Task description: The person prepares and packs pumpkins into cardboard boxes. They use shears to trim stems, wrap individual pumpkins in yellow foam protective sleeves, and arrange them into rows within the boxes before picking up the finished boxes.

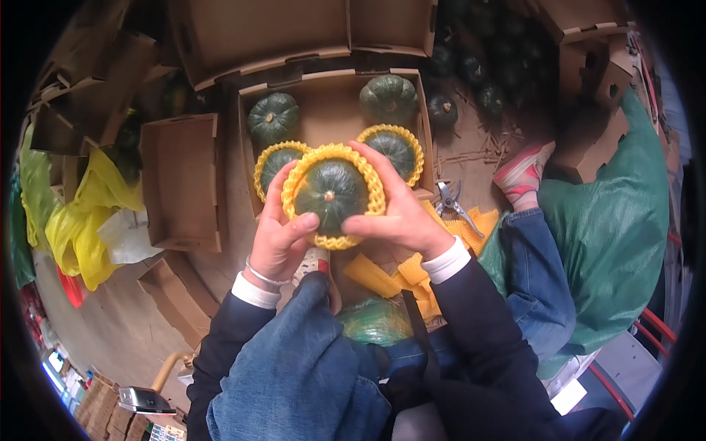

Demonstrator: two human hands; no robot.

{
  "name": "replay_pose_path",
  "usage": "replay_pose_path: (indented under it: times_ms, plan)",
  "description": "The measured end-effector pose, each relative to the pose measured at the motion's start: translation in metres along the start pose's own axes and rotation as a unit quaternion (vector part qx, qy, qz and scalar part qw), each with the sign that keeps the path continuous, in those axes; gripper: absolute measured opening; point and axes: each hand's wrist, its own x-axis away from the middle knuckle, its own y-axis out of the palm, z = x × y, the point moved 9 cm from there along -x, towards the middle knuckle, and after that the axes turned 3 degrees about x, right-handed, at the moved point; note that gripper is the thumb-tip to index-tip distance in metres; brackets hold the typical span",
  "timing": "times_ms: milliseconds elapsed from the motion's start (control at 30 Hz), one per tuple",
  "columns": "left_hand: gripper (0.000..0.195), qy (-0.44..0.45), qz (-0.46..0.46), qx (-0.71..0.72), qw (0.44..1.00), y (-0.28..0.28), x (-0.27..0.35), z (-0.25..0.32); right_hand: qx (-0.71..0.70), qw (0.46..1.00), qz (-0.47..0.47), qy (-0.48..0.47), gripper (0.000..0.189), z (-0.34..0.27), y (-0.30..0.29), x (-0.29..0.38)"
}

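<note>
Between them, my left hand (284, 223) and my right hand (389, 206) hold a dark green squash (331, 195) with a yellow foam net (375, 187) around its rim, stem end facing up. It is held over the near side of a cardboard box (325, 118). Inside that box, two bare squashes lie at the far left (274, 117) and far right (389, 99). Nearer, two squashes wearing yellow foam nets sit at the left (278, 165) and right (392, 151), partly hidden by the held one and my hands.
Pruning shears (452, 204) and yellow foam nets (411, 273) lie right of my shoe. A cardboard box (182, 182) and yellow mesh bags (88, 226) are at left. A green sack (612, 215) stands at right. Loose squashes (443, 110) lie on the floor behind it, beyond the shears.
</note>
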Motion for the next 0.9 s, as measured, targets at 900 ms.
replay_pose_path:
  times_ms: [900]
  plan:
    - [0.088,0.027,-0.021,-0.164,0.986,0.030,-0.008,0.016,-0.360,0.929,0.063,0.061,0.071,0.011,0.028,-0.002]
